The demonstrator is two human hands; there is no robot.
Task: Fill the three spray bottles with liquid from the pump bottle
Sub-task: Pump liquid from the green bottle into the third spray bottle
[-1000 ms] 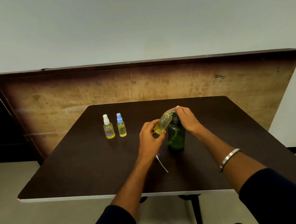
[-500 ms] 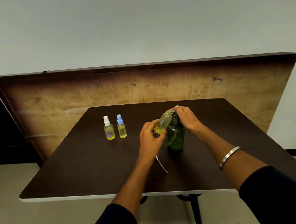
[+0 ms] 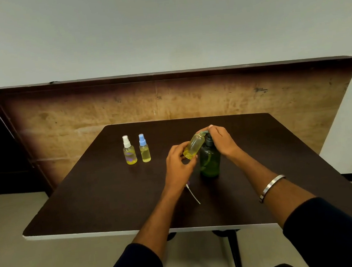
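Here the far left of the room is a dark opening, with a beige floor [image 3: 11, 226] below it. A long wooden board [image 3: 82, 119] with a dark top edge leans against the pale wall [image 3: 159, 26] behind the dark brown worktop [image 3: 103, 197], whose near edge is white. Toward the worktop's back left stand two capped spray bottles side by side, both upright and holding yellow liquid — the white-capped bottle [image 3: 129, 150] and, just beside it, the blue-capped bottle [image 3: 144, 148]. Nearer the middle, the left hand [image 3: 179, 165] has its fingers curled round the base of the third spray bottle [image 3: 193, 146], which is uncapped, tilted with its mouth up against the pump head and part filled with yellow. Below that hand a loose spray top with a thin white tube [image 3: 192, 193] lies flat on the worktop. The green pump bottle [image 3: 210, 163] stands upright just right of it — the right hand [image 3: 222, 139] rests on its pump, fingers curled over the head. A metal bangle [image 3: 271, 187] circles the right forearm, and both sleeves are dark.
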